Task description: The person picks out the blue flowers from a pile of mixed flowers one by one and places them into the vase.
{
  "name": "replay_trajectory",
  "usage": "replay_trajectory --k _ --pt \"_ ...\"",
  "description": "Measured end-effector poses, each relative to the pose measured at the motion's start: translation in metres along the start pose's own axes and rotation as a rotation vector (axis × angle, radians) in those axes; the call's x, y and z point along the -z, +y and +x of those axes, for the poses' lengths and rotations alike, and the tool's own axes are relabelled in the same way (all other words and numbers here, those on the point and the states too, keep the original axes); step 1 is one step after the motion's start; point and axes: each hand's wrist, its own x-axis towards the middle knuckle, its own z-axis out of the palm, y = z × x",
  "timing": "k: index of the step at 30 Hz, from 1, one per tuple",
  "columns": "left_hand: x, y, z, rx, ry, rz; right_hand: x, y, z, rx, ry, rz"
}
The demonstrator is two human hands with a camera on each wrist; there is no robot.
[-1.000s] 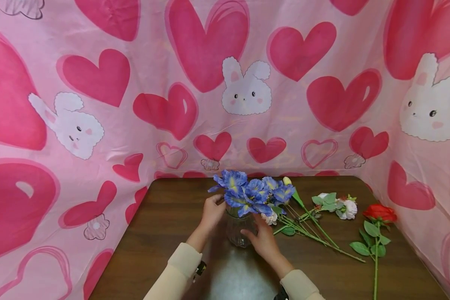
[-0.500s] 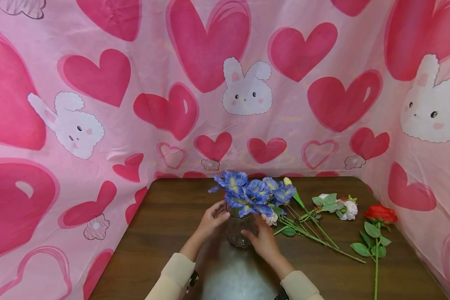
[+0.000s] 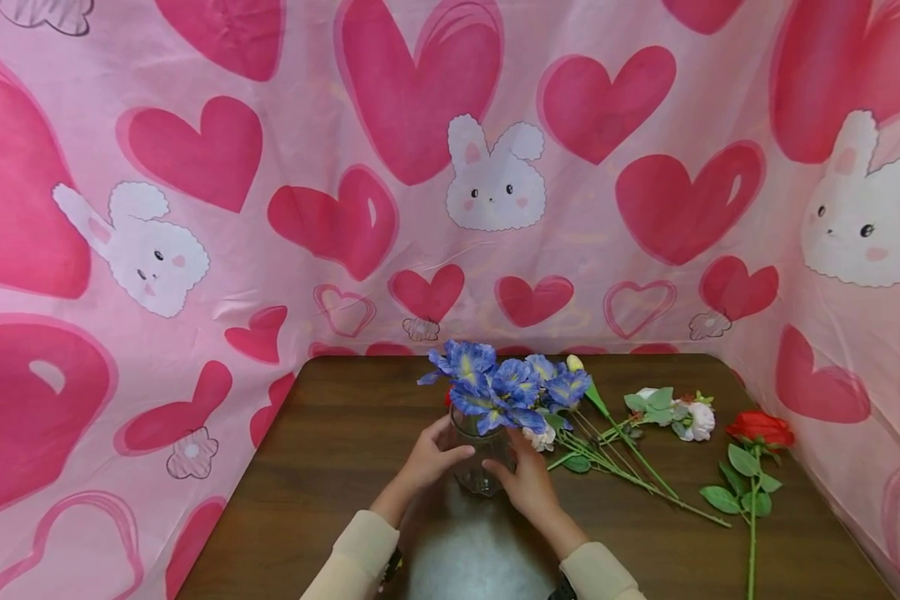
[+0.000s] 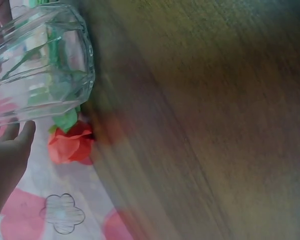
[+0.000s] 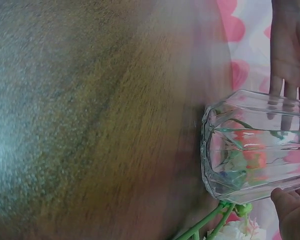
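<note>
A clear glass vase (image 3: 476, 477) stands upright on the dark wooden table, with blue irises (image 3: 495, 387) spread above its mouth. My left hand (image 3: 425, 458) is at the vase's left side, thumb in front and fingers reaching behind the glass. From the right, my right hand (image 3: 532, 483) cups the vase, its thumb across the front and most fingers hidden behind. Both wrist views show the faceted glass wall; in the right one, fingertips of the right hand (image 5: 292, 207) touch it. A red flower (image 4: 71, 142) shows behind the vase in the left wrist view.
On the right lie loose stems with pale pink roses (image 3: 696, 418) and a yellow bud (image 3: 574, 362). A red rose (image 3: 761, 427) with a long leafy stem lies farther right. A pink heart-and-rabbit cloth (image 3: 585, 208) hangs around the wooden table (image 3: 330, 433).
My left hand has come down from beside the blossoms to the upper side of the vase, thumb now across its front. A bit of red shows behind it. The right hand stays put.
</note>
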Motion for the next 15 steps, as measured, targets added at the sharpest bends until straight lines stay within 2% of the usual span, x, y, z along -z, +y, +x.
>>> replay_trajectory --k 2,9,15 --pt "-0.001 0.001 0.001 0.011 0.004 0.006 0.000 0.000 0.000 0.000 0.000 0.004" --pt "-0.007 0.022 0.000 0.003 0.011 0.047 -0.001 0.000 0.000 0.014 0.016 -0.002" --pt "-0.009 0.023 0.001 -0.024 0.020 0.038 -0.002 0.000 0.000 0.026 0.025 -0.007"
